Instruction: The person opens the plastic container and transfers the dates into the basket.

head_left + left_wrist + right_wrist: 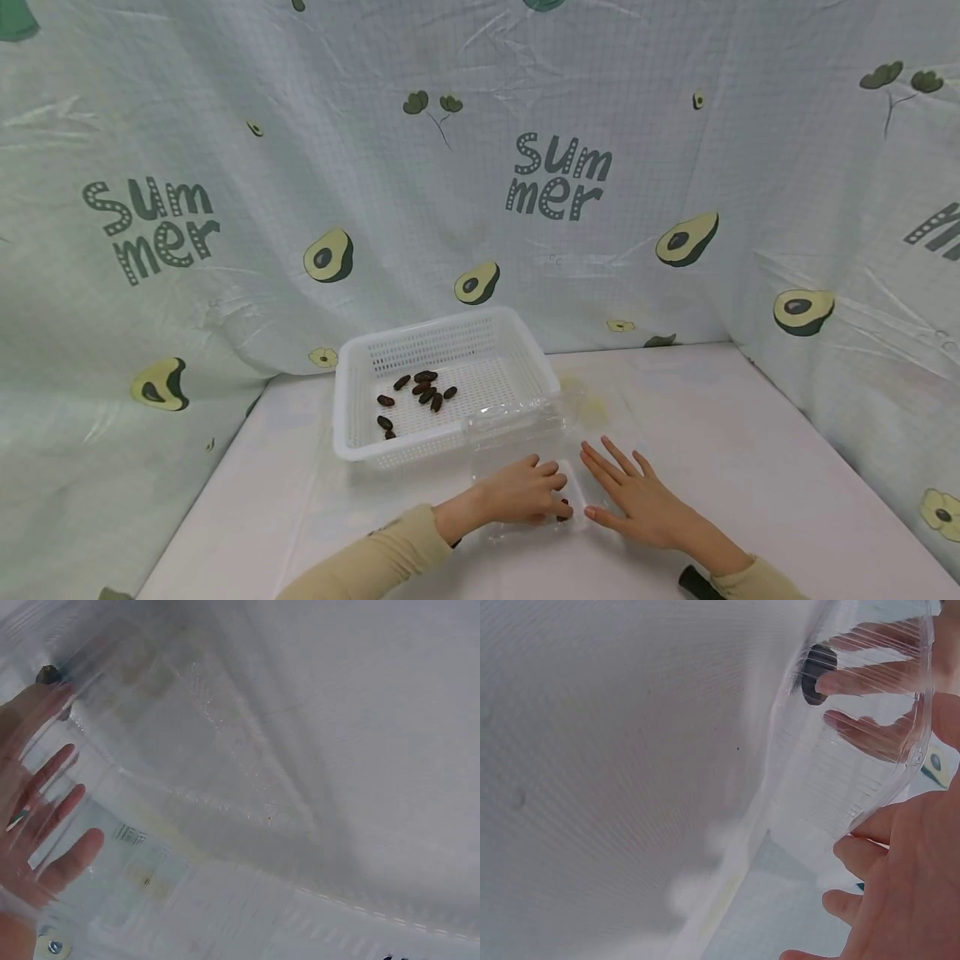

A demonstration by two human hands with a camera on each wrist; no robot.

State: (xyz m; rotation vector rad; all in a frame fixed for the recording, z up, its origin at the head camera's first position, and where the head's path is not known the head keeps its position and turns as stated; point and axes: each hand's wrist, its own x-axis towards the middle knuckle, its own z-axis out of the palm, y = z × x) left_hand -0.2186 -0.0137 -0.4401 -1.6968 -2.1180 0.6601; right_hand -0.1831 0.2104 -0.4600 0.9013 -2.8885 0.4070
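Observation:
My left hand (525, 490) reaches into a clear plastic box (517, 423), its fingers curled, and pinches a dark brown date (564, 510) low inside it. Through the ridged clear wall, the right wrist view shows the date (820, 673) with fingertips at it. Just right of the box is my right hand (647, 502), its fingers straight and spread. In the right wrist view, the fingers (864, 855) of this hand touch the box's edge. The box's clear lid stands raised at the back.
Behind the box, a white perforated basket (442, 437) holds several dates (423, 387). A dark cylindrical object (699, 583) shows by the right sleeve. The pale table (750, 467) is backed by a hanging sheet (420, 183) printed with avocados.

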